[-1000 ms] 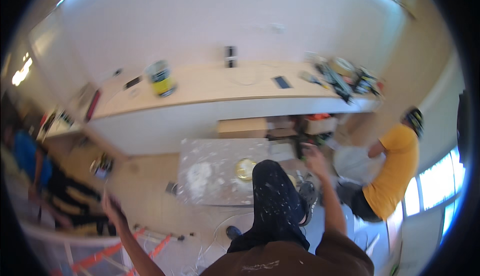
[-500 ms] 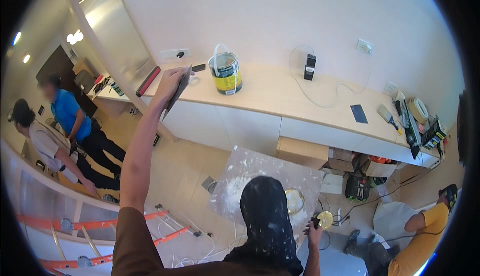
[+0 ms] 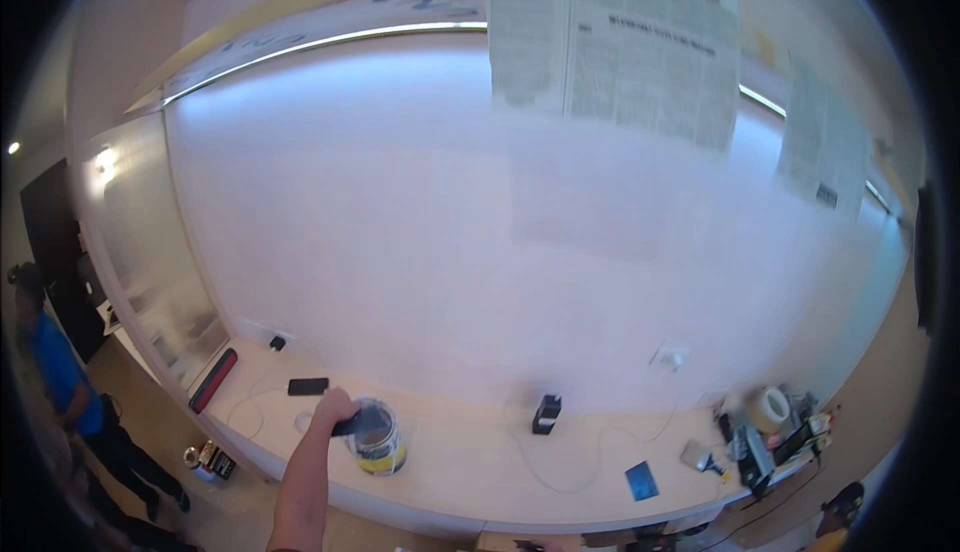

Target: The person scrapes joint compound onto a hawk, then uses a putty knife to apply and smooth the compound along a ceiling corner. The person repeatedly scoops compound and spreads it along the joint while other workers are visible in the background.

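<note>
A dark tool (image 3: pixel 362 420) is held in the left hand (image 3: pixel 334 410) at the paint tin (image 3: pixel 378 439) on the worktop (image 3: pixel 480 472); loading seems underway, so a steady dip is called for.

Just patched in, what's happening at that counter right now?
The person's left hand reaches out over the long pale counter and holds a dark flat tool at the mouth of an open round paint can with a yellow band. The right hand is out of view. A black phone, a small black box and a roll of tape also sit on the counter. Sheets of newspaper are stuck high on the white wall, and a person in a blue shirt stands at the far left.
</note>
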Tool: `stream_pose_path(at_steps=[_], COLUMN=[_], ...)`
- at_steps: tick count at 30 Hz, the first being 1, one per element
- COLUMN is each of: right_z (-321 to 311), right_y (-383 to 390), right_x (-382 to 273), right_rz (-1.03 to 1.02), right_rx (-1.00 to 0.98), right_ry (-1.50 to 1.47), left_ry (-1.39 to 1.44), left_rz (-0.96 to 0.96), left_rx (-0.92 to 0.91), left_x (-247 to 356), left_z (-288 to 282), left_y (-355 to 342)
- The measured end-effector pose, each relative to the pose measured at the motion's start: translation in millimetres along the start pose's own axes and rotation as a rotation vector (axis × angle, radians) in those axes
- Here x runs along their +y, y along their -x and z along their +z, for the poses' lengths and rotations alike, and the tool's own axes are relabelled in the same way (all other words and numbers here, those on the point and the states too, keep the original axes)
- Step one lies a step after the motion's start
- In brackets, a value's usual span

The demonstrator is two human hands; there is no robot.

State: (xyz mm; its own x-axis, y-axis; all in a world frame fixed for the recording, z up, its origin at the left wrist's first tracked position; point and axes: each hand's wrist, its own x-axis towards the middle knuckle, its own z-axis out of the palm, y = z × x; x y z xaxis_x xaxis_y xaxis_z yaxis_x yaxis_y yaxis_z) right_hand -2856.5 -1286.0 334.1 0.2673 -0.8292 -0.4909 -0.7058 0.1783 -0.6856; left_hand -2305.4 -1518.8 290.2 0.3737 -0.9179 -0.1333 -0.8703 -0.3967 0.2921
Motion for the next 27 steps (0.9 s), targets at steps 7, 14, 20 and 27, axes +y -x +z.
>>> stream_pose_path(at_steps=[7,14,20,27], right_z=[-39,-56,11,7], right_y=[-31,-2,132,203], right_x=[-41,29,116,68], right_rz=[-0.093,0.185,0.409,0.644], right_rx=[0.165,0.149,0.143,-0.045], right_ry=[0.077,0.130,0.175,-0.199], left_ry=[0.151,0.402,0.683,0.765], left_rz=[-0.044,-0.250,-0.275,-0.410], left_rx=[-0.177,-0.138,-0.089,-0.199], left_x=[-25,22,119,118], left_z=[26,19,29,135], left_y=[2,-1,14,11])
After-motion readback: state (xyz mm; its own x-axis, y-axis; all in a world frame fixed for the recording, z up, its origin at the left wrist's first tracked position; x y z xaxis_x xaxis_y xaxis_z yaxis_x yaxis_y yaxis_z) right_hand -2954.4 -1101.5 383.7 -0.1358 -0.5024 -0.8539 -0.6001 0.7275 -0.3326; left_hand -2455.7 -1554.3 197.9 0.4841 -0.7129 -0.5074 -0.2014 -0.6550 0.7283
